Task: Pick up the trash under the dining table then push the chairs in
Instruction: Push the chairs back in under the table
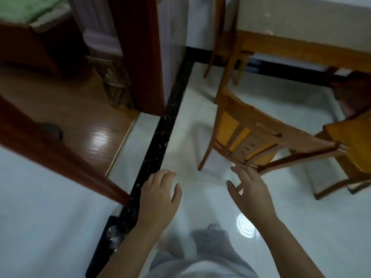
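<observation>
A wooden chair (259,137) with a slatted back stands on the white tile floor, pulled out from the dining table (297,47) at the upper right. My right hand (250,194) is spread open just below the chair's top rail, its fingertips close to the rail; contact is unclear. My left hand (159,194) hovers open over the floor to the left, holding nothing. A second chair (224,37) stands at the table's left end. No trash shows in this blurred view.
A dark wooden door frame (140,57) and an open doorway with a brown wood floor (80,121) lie to the left. A black marble strip (160,137) runs along the tile. A dark bin with clear plastic (112,237) sits at the lower left.
</observation>
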